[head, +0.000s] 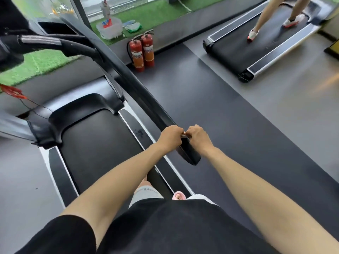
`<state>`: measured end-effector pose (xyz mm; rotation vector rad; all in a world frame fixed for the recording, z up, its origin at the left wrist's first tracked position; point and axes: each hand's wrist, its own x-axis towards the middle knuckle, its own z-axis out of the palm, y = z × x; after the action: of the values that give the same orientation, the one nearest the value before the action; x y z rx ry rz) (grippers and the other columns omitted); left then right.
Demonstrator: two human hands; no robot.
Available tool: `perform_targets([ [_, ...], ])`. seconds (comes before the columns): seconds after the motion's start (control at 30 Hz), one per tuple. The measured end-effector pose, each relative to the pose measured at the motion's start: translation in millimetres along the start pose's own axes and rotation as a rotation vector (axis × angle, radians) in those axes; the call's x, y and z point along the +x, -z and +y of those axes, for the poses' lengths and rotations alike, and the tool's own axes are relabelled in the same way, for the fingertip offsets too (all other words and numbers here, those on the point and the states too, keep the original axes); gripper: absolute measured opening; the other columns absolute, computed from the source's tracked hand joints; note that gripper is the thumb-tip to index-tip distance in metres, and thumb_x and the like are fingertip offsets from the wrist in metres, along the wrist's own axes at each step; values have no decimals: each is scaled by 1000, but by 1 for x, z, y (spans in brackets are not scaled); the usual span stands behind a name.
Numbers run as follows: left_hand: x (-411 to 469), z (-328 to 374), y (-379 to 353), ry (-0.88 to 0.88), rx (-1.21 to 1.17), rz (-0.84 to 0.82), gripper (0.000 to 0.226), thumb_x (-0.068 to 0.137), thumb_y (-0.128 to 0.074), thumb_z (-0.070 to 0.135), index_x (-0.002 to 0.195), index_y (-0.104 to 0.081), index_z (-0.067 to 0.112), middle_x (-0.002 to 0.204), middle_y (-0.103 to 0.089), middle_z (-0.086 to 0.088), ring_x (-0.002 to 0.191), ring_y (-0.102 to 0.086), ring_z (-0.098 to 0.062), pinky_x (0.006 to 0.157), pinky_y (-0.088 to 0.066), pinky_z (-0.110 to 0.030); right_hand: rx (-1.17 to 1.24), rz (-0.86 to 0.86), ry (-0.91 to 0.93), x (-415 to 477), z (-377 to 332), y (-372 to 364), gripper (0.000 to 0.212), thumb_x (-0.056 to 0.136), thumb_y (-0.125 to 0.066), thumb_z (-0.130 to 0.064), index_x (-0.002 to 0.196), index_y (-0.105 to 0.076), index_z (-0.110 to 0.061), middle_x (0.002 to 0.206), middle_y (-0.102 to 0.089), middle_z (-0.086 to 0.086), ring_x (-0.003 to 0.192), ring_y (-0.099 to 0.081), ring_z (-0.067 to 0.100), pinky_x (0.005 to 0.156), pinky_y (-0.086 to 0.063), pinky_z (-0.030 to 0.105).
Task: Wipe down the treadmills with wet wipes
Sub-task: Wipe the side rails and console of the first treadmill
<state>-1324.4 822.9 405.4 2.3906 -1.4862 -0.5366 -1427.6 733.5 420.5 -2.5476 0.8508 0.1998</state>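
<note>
Treadmill handrail [146,97]: long dark bar, runs on a diagonal from the console at upper left down to a blunt end at centre frame; both hands are on it just above that end
Left hand [169,137]: fingers curled over the bar, knuckles up, clamped on it
Right hand [197,137]: fingers curled over the same bar, clamped on it, knuckles almost touching the left hand's
Wet wipe [184,133]: only a pale sliver shows between the two sets of knuckles, against the bar; cannot tell which hand has it
Belt [95,143]: black, left of and below the hands, silver-edged side strips either side
Wearer: black top, grey shorts, a pink slipper [178,196] on the floor side of the deck
Console [55,28]: dark, upper left, blurred
Red clip [12,92]: left edge, thin black cord trailing from it
Floor [229,125]: dark mat right of the bar, paler grey beyond
Fire extinguishers [142,50]: two, red, upright, side by side against the window base
Turf [36,65]: green, seen through the glass; a white tub [109,29] sits on it
Second treadmill [256,44]: upper right, well apart; another person's legs [262,17] in sneakers on its belt
</note>
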Motion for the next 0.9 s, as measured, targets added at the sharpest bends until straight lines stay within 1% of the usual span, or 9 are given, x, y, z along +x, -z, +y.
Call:
perform_targets([
  [0.1,-14,23,-14,-31,22,-34,15,89,-50,7,89,-64,2,93,-63,-13,90,-56,-29,68,-37,-31,7,8,-41,-21,19,-10,27,91,-44,5,100,-68,-3,72,-31,-8,80,-43,21,67,-33,28],
  [0.23,-25,44,-25,-91,79,-97,14,89,-50,8,85,-61,1,92,-61,-14,88,-55,-29,64,-31,-29,21,-53,-106,-40,39,-20,25,90,-46,0,97,-69,-8,96,-56,9,82,-46,20,65,-31,27],
  [0.37,-33,60,-34,-151,127,-151,11,85,-54,9,78,-58,1,88,-62,-15,85,-57,-30,63,-38,-33,34,-78,-154,-57,55,-28,26,92,-45,-2,98,-69,-9,105,-58,11,84,-47,20,65,-31,28],
  [0.53,-50,73,-56,-306,294,-255,32,82,-48,-1,107,-66,8,97,-63,-12,95,-57,-29,65,-37,-32,-2,-190,-170,-86,64,-36,24,91,-48,-5,103,-68,-8,107,-60,13,100,-58,31,68,-36,31],
  [0.63,-71,77,-71,-456,336,-315,38,83,-48,-2,116,-62,8,100,-61,-11,100,-53,-27,67,-37,-33,21,-319,-185,-106,73,-42,27,84,-48,0,97,-71,-7,98,-63,14,90,-59,31,65,-38,30],
  [0.7,-70,79,-66,-407,220,-282,29,83,-48,-1,107,-64,7,96,-59,-9,98,-52,-26,69,-41,-35,139,-288,-214,-109,77,-31,28,80,-48,3,88,-73,-6,85,-65,14,79,-57,31,61,-41,31],
  [0.77,-56,82,-47,-315,135,-243,21,84,-49,2,98,-65,7,93,-59,-7,94,-54,-26,70,-43,-36,263,-225,-243,-104,80,-7,25,83,-52,0,85,-74,-11,84,-69,10,77,-59,27,57,-47,28],
  [0.83,-35,84,-18,-209,89,-243,20,82,-52,4,95,-66,8,92,-62,-6,90,-57,-26,69,-45,-34,349,-195,-265,-93,76,23,26,84,-57,-2,101,-71,-17,90,-66,5,78,-56,19,47,-43,19],
  [0.9,-14,84,12,-95,-49,-244,16,84,-53,8,92,-67,7,89,-63,-5,85,-57,-23,69,-45,-30,466,-116,-262,-80,67,46,40,81,-65,0,119,-62,-14,93,-62,4,85,-55,16,58,-44,18],
])
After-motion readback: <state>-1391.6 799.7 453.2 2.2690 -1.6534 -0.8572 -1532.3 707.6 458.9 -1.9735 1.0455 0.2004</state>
